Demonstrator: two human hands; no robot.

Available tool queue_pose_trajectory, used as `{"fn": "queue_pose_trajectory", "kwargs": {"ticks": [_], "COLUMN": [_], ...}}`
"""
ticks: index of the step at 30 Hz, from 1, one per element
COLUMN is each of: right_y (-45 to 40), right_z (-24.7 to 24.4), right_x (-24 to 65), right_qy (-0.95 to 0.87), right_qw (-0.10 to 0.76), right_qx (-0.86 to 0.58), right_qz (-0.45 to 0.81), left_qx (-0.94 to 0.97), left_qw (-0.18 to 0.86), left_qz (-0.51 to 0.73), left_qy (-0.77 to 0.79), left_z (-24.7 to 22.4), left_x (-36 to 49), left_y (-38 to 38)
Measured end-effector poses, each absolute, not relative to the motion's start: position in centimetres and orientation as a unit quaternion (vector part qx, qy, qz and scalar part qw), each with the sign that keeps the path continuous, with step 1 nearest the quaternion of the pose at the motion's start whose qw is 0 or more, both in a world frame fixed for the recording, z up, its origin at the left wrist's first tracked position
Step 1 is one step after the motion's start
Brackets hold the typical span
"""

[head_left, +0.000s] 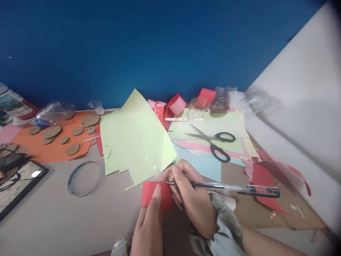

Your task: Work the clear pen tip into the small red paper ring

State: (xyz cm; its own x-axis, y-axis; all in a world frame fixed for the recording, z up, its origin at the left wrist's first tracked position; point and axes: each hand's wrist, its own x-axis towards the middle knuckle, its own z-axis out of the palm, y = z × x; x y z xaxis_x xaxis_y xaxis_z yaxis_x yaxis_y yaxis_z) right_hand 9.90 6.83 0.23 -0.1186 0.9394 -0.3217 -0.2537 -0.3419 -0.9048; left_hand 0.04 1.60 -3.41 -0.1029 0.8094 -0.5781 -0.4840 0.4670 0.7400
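My left hand (151, 217) grips a small red paper piece (149, 193), with the thumb lying across its front and the fingers behind it. To its right, my right hand (191, 195) is closed round a clear-barrelled black pen (229, 187). The pen lies nearly level, and its tip points left at the upper right part of the red paper. Whether the tip touches the paper I cannot tell. A large light green sheet (135, 138) with a jagged lower edge lies just beyond both hands.
Black-handled scissors (211, 139) lie open on coloured sheets at the right. A tape ring (69, 181), a phone (23, 185) and cardboard discs (52, 132) on orange paper (85, 149) are at the left. Plastic cups (197, 108) stand near the blue wall.
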Motion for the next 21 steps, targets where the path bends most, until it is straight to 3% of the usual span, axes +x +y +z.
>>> {"fn": "queue_pose_trajectory", "kwargs": {"ticks": [8,21], "right_y": [6.7,6.8], "right_z": [-0.1,0.2], "right_x": [9.9,9.8], "right_qy": [-0.37,-0.356], "right_qw": [0.448,0.461], "right_qx": [-0.5,-0.483], "right_qz": [0.642,0.653], "left_qx": [0.174,0.151], "left_qw": [0.669,0.652], "left_qz": [0.509,0.514], "left_qy": [0.513,0.537], "left_z": [-5.0,-1.2], "left_x": [0.1,0.6], "left_y": [2.0,2.9]}}
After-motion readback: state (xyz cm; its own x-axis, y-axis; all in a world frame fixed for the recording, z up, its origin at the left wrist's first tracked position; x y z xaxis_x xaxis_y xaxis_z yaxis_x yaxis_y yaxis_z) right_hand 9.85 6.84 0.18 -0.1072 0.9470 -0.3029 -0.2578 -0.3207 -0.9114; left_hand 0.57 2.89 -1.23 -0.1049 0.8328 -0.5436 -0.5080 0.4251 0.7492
